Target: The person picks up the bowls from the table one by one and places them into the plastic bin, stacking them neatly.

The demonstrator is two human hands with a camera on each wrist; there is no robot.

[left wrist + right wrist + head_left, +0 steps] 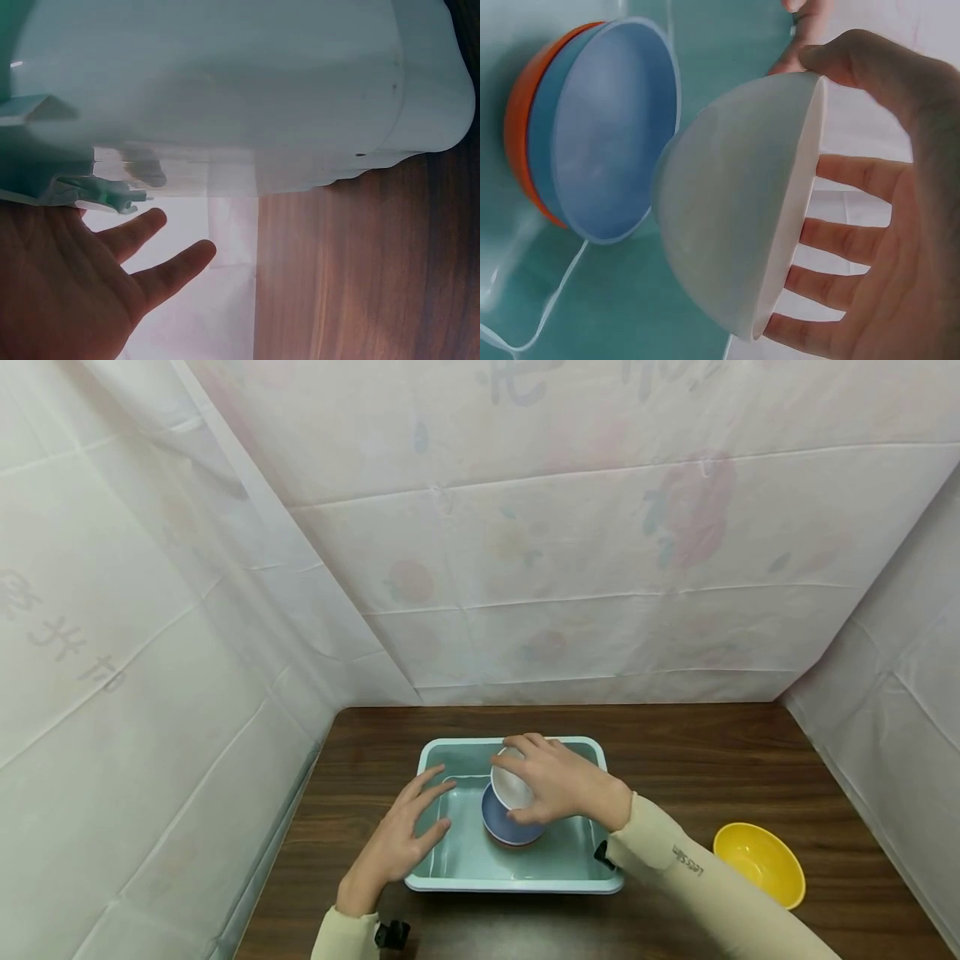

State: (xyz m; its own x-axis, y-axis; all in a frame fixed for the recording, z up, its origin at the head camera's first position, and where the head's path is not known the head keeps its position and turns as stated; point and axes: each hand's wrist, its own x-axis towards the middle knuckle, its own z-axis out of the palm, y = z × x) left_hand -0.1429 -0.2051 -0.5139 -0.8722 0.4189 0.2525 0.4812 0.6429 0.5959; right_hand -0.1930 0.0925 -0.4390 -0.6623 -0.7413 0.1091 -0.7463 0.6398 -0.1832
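Observation:
My right hand (558, 781) grips a white bowl (735, 202) by its rim, thumb on one side and fingers along the other. The bowl is tilted, its base close over a blue bowl (615, 135). That blue bowl sits nested with a teal one and an orange bowl (525, 127) inside a pale teal basin (457, 885). At the basin's left side my left hand (397, 839) has its fingers spread and holds nothing. In the left wrist view the basin's outer wall (247, 90) fills the upper part, beside the thumb and fingers.
A yellow bowl (757, 864) stands on the dark wooden table (675, 735) to the right, near my right sleeve. White printed sheeting (562, 568) hangs behind the table and along both sides.

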